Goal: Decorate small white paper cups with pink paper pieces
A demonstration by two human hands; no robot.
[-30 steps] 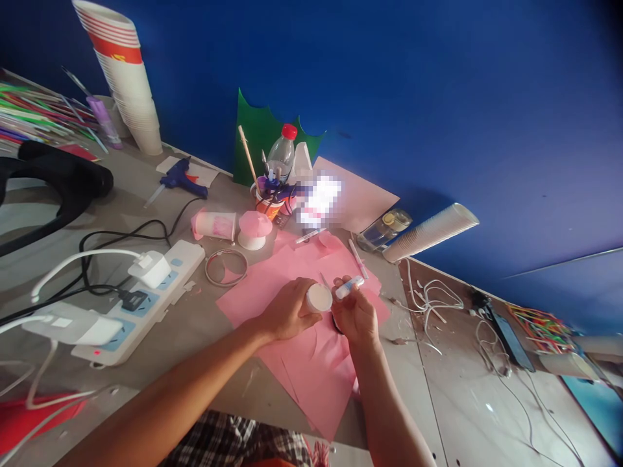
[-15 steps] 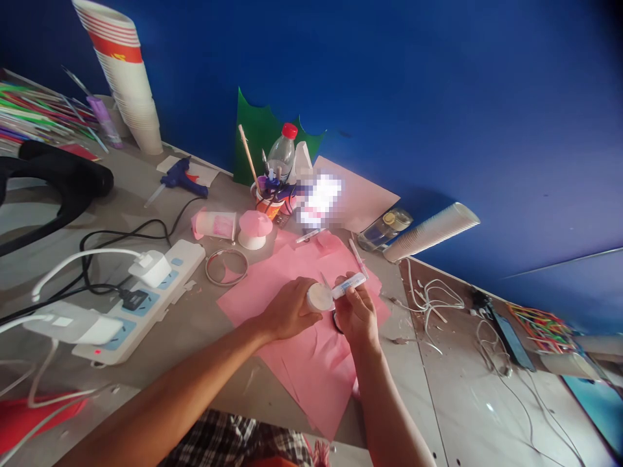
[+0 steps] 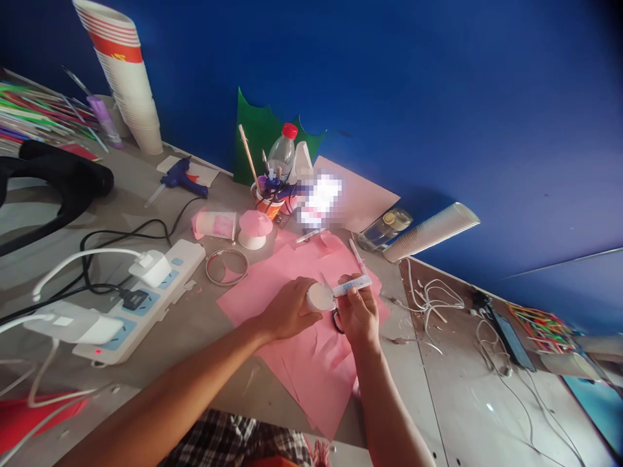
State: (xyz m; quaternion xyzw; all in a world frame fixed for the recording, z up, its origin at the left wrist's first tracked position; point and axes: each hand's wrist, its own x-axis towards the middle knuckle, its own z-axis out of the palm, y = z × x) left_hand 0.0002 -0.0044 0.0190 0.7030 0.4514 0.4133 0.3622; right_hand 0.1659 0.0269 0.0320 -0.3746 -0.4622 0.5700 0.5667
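Note:
My left hand [image 3: 289, 310] is wrapped round a white paper cup [image 3: 320, 298], its pale round end turned up toward me. Between the fingers of my right hand [image 3: 359, 312] is a slim white tube with blue print [image 3: 353, 286]. The tube's narrow tip points left at the cup's edge; whether they touch I cannot tell. Beneath both hands lie overlapping sheets of pink paper [image 3: 311, 383]. A dark loop, perhaps a scissors handle [image 3: 337, 320], shows beside my right hand, the rest hidden.
Left of the paper are a tape roll [image 3: 208, 267], a cup with a pink top [image 3: 253, 230], a lying cup [image 3: 221, 225] and a power strip [image 3: 136, 311]. Behind stand a red-capped bottle [image 3: 282, 150] and a bright blurred screen [image 3: 320, 201]. Stacked cups [image 3: 431, 230] lean right.
My right hand has shifted slightly right with the tube, which now lies a little flatter. My left hand and the cup stay almost where they were.

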